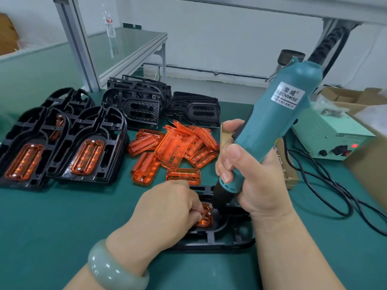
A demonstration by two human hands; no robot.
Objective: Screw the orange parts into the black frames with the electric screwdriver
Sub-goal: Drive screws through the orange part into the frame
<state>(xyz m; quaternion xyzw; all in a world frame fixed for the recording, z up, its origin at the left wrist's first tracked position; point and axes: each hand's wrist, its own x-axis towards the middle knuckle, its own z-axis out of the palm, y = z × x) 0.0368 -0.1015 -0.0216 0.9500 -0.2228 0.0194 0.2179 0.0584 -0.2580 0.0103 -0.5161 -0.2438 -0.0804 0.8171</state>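
Right grip (249, 174) around screwdriver (278, 114) over frame (219, 241)

We see a teal-green bench mat (52, 216) across the lower frame. At upper left a clear plastic water bottle (110, 24) stands on a side table behind a slanted aluminium post (81, 51). At right sits a pale green metal box (335, 130) with a red light, black cables (335, 197) below it and open cardboard boxes (354, 97) above it.
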